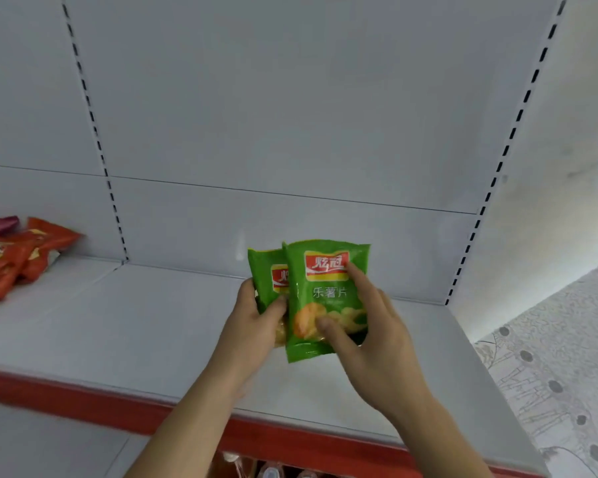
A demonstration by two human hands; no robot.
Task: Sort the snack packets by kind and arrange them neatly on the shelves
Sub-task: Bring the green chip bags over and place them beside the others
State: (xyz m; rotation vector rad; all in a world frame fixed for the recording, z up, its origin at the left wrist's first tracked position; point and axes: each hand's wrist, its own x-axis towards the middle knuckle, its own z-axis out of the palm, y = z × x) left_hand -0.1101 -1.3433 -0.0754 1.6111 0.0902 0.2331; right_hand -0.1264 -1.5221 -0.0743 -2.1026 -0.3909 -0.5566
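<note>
The left hand [252, 326] is gripping the rear green packet [268, 281] while the right hand [370, 326] is pinching the front green packet [325, 298], holding both upright above the shelf [152, 322], probably to stand them together, well right of the red packets [18, 253].

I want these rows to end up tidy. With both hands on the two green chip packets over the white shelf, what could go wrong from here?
1. The front green chip packet overlaps the rear green chip packet; set down so, they may lie crooked.
2. The right hand holds with only thumb and fingertips, the left hand grips low; either glossy packet might slip.
3. The white shelf is smooth, so upright packets may topple.
</note>
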